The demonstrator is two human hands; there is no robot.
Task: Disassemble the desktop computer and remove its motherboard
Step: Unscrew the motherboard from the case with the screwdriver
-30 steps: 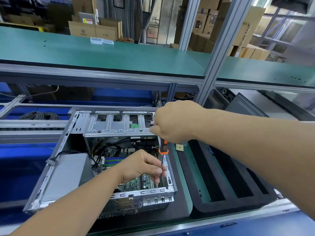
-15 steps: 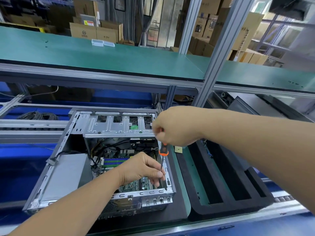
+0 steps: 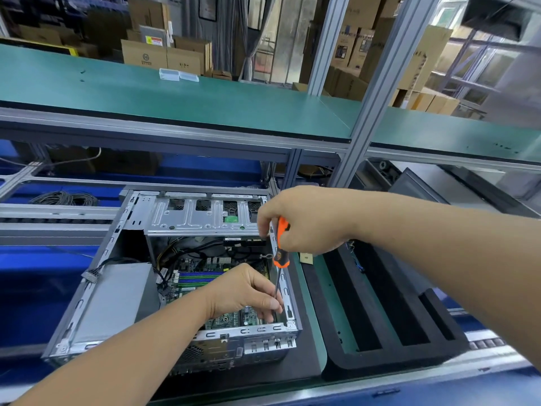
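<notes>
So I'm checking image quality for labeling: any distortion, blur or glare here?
Head view: wide-angle bending bows the green shelf and posts; the right hand and screwdriver look sharp; bright window haze washes out the top right; the motherboard is evenly lit.

Foam tray (image 3: 380,332) right of PC case (image 3: 123,288).

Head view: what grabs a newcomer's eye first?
The orange screwdriver at centre, gripped by the right hand and pointing down into the open case. The left hand pinches its shaft low, over the green motherboard. Right of the case lies a black foam tray with long slots.
</notes>
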